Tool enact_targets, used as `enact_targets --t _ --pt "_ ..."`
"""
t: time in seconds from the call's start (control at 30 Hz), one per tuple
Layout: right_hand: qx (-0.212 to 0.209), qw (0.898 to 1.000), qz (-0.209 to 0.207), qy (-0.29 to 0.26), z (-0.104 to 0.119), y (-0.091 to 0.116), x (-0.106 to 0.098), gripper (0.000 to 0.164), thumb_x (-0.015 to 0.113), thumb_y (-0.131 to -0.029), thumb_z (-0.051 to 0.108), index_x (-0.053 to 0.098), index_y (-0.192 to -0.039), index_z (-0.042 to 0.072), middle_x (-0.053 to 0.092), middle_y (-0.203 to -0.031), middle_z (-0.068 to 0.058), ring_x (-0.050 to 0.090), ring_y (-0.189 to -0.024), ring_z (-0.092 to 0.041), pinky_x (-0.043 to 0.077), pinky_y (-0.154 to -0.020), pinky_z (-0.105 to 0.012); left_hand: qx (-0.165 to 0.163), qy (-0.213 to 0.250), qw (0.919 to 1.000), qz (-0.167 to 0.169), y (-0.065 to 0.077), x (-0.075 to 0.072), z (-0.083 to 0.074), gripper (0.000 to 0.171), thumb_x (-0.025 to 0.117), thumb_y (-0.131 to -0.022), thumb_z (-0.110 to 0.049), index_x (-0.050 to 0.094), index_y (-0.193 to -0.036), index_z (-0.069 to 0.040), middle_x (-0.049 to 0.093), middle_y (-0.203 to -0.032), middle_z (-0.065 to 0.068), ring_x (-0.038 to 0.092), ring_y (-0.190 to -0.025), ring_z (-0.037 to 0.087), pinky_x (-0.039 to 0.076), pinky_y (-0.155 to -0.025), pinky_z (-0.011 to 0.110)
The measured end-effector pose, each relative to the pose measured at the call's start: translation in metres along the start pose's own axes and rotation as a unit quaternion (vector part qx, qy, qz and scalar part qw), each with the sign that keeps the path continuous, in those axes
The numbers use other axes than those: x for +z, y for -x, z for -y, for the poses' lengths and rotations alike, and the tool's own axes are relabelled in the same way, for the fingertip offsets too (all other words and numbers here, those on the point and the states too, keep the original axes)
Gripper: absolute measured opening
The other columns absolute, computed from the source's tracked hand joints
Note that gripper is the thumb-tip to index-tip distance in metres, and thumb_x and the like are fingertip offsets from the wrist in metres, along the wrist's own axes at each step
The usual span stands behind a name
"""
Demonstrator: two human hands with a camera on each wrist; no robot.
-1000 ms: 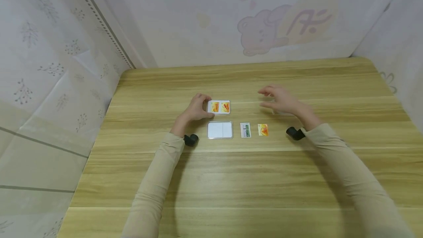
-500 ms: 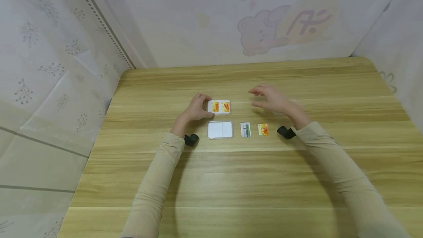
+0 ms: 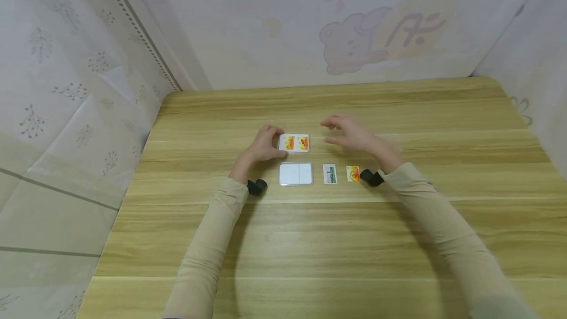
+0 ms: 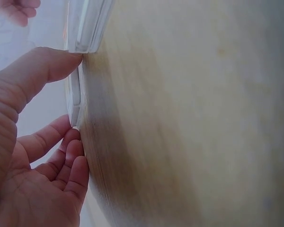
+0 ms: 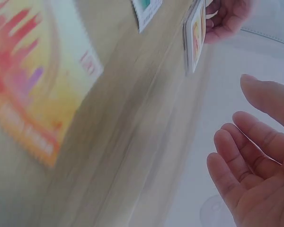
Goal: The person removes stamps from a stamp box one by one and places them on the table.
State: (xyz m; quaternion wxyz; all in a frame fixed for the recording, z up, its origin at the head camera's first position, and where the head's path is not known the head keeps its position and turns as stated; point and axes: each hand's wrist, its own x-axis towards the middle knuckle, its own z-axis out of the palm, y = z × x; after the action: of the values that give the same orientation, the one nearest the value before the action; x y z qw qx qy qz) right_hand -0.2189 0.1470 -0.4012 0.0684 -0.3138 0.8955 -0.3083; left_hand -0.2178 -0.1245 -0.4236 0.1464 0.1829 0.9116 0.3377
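My left hand (image 3: 266, 144) holds the left end of a small white-backed stamp case (image 3: 294, 143), thumb at the near edge and fingers at the far one. Two orange-and-yellow stamps lie side by side in that case. To its right, my right hand (image 3: 350, 133) hovers over the table with fingers loosely bent and nothing in them. Just below the held case is a second clear-rimmed case (image 3: 295, 174) with a bare white insert. Next to it lie a loose green-and-grey stamp (image 3: 330, 174) and a loose yellow-orange stamp (image 5: 33, 80), seen large in the right wrist view.
Everything rests on a wood-grain table (image 3: 283, 250). A faint clear plastic piece (image 3: 392, 137) lies behind the right wrist, mostly hidden. Pale printed curtains (image 3: 248, 28) stand along the table's back and sides.
My right hand has moved left across the table, closer to the case with two stamps. The left hand keeps its hold in the same place.
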Motion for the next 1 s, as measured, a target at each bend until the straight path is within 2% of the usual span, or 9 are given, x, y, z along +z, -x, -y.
enact_targets --t 0.2,0.5,1.0 --pt "-0.006 1.0 -0.001 -0.013 0.005 -0.007 0.007 0.041 0.067 -0.086 0.01 0.055 -0.121 -0.007 0.057 -0.117 -0.021 0.053 -0.105 -0.032 0.043 -0.092 -0.044 -0.002 -0.003 1.0 -0.001 -0.001 0.001 0.001 0.062 0.077 -0.075 -0.012 0.048 -0.126 0.007 0.043 -0.123 0.019 0.038 -0.114 0.03 0.032 -0.102 0.04" --pt "0.013 1.0 0.013 -0.025 0.014 -0.018 0.015 0.039 0.065 -0.087 0.01 0.055 -0.122 -0.006 0.057 -0.118 -0.021 0.053 -0.106 -0.031 0.042 -0.093 -0.043 -0.006 0.002 1.0 0.002 0.0 0.0 0.001 0.062 0.076 -0.075 -0.012 0.048 -0.127 0.007 0.043 -0.125 0.019 0.038 -0.115 0.031 0.032 -0.102 0.041" --pt "0.031 0.999 0.011 -0.038 0.025 -0.038 0.034 0.031 0.067 -0.084 0.003 0.06 -0.111 -0.009 0.06 -0.106 -0.02 0.056 -0.097 -0.03 0.046 -0.088 -0.038 -0.007 0.011 0.9999 0.004 0.0 0.0 0.002 0.063 0.076 -0.075 -0.012 0.047 -0.128 0.006 0.042 -0.125 0.019 0.037 -0.116 0.03 0.032 -0.102 0.042"
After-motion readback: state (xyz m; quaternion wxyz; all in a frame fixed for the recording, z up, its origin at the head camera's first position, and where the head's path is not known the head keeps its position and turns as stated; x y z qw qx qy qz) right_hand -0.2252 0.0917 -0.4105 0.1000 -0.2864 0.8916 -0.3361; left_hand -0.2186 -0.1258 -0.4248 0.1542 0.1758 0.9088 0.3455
